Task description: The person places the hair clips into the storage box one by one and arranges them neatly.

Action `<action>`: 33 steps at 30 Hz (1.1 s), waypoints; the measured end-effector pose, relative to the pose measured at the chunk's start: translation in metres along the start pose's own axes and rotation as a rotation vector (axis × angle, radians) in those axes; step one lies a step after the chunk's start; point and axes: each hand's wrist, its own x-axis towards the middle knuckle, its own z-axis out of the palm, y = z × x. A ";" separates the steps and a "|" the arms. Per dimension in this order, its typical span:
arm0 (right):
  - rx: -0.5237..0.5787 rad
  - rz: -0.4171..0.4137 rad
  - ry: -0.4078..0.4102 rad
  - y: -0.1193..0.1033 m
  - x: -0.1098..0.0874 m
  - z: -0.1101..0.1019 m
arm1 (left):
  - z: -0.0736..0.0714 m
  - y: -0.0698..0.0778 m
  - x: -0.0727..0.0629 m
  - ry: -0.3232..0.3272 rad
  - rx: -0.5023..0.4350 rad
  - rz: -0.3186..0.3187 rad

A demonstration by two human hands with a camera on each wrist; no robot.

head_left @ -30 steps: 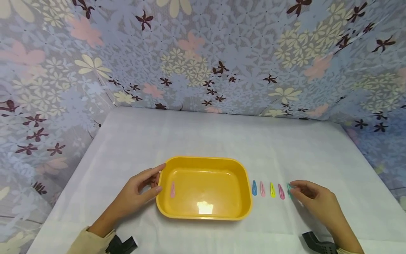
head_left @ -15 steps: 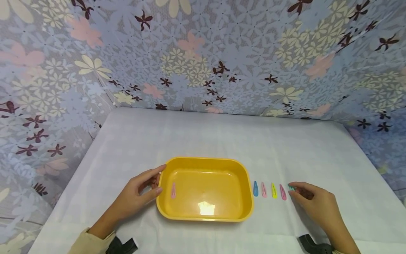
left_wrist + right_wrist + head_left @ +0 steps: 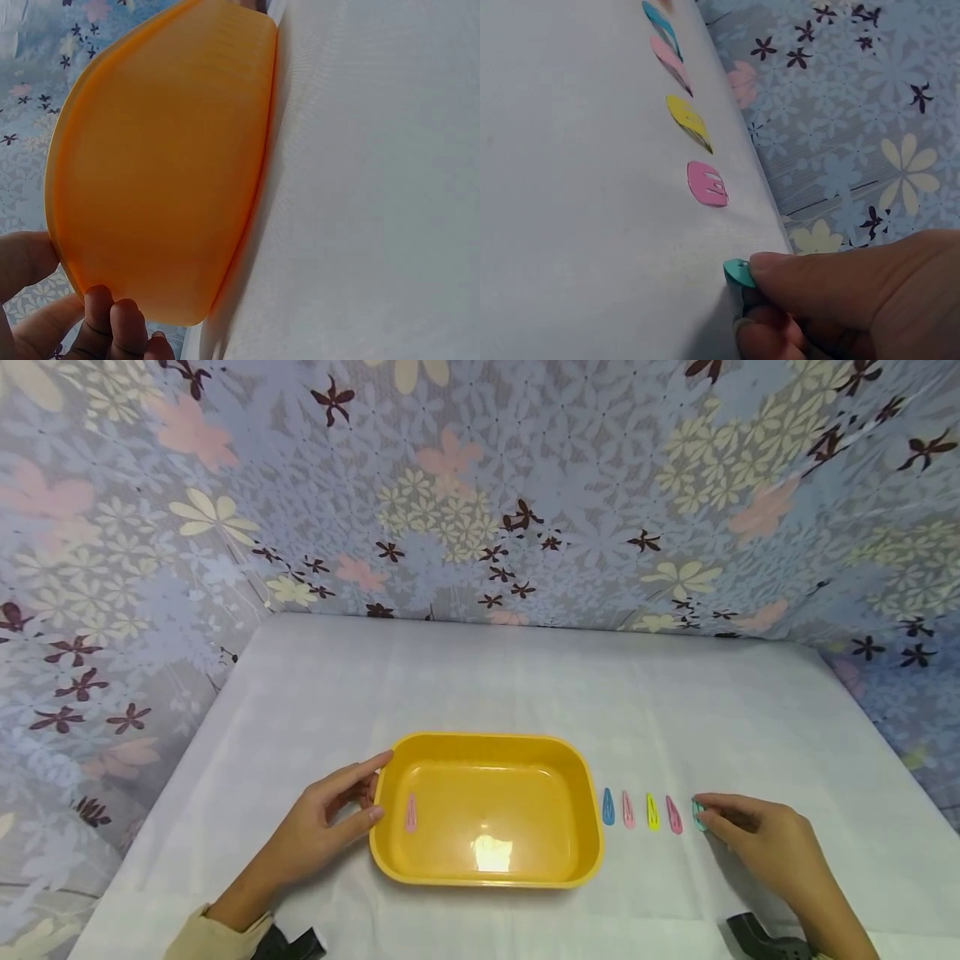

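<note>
My left hand (image 3: 326, 814) holds the left end of a yellow plastic tray (image 3: 487, 885), with thumb and forefinger at the rim. The left wrist view shows curled fingers (image 3: 127, 326) against the tray's outer wall. Inside the tray, toward its left end, lies a pink snap hair clip (image 3: 411, 812). To the right, my right hand (image 3: 765, 835) pinches a teal snap hair clip (image 3: 699, 815) between thumb and fingertips. In the right wrist view, the thumb covers part of this teal clip (image 3: 739, 271).
Between tray and right hand, a row of hair clips lies on the white cloth (image 3: 525, 677): blue (image 3: 608, 807), light pink (image 3: 628, 811), yellow (image 3: 652, 812) and darker pink (image 3: 674, 816). A flowered backdrop (image 3: 465, 485) rises behind the table and along its sides.
My right hand has shifted slightly right with the teal clip, which now stands farther from the darker pink one. The left hand stays at the tray.
</note>
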 end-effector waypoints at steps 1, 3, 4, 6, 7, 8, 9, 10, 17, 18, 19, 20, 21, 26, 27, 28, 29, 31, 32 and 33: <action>0.007 0.006 -0.004 0.000 0.000 -0.001 | 0.000 0.000 0.000 0.000 0.001 0.001; 0.020 0.014 -0.009 -0.001 0.000 -0.002 | -0.001 0.001 0.000 -0.001 0.003 0.001; 0.023 0.015 -0.008 -0.002 0.000 -0.002 | -0.001 0.001 0.000 -0.002 0.004 0.002; 0.023 0.012 -0.002 -0.002 0.000 -0.003 | -0.001 0.000 0.000 -0.002 0.004 0.002; 0.020 0.010 0.000 -0.002 0.000 -0.003 | -0.001 0.000 0.000 -0.004 0.005 0.011; 0.016 0.006 0.001 -0.002 0.000 -0.003 | -0.001 0.000 0.000 -0.004 0.005 0.012; 0.013 -0.001 0.004 -0.002 -0.001 -0.004 | -0.001 0.000 0.000 -0.004 0.005 0.015; 0.011 -0.006 0.006 -0.002 -0.001 -0.004 | -0.001 -0.001 0.000 -0.004 0.006 0.019; 0.016 -0.023 0.014 -0.002 -0.002 -0.004 | 0.000 0.002 0.001 -0.005 0.003 0.050; 0.018 -0.018 0.013 -0.002 -0.002 -0.003 | 0.000 0.003 0.001 -0.006 0.000 0.051; 0.018 -0.012 0.013 -0.002 -0.002 -0.003 | 0.000 0.003 0.001 -0.006 -0.002 0.050; 0.019 -0.007 0.013 -0.002 -0.002 -0.002 | 0.000 0.003 0.001 -0.006 -0.004 0.049; 0.019 -0.001 0.012 -0.002 -0.002 -0.002 | 0.000 0.002 0.001 -0.007 -0.006 0.046; 0.035 0.025 0.005 -0.002 -0.001 0.000 | 0.000 -0.001 0.001 -0.009 0.001 0.045; 0.039 0.031 0.003 -0.002 -0.001 0.000 | 0.000 -0.001 0.001 -0.009 0.004 0.044; 0.045 0.036 0.001 -0.002 -0.001 0.001 | 0.000 -0.001 0.000 -0.010 0.006 0.049; 0.050 0.039 -0.001 -0.002 -0.001 0.001 | 0.000 -0.001 0.000 -0.009 0.006 0.042; 0.056 0.041 -0.001 -0.002 -0.001 0.002 | 0.000 -0.001 0.000 -0.008 0.005 0.029; 0.058 0.039 0.001 -0.002 0.000 0.002 | 0.000 -0.001 0.000 -0.008 0.004 0.021; 0.059 0.035 0.004 -0.002 0.000 0.003 | 0.000 -0.001 0.000 -0.007 0.002 0.012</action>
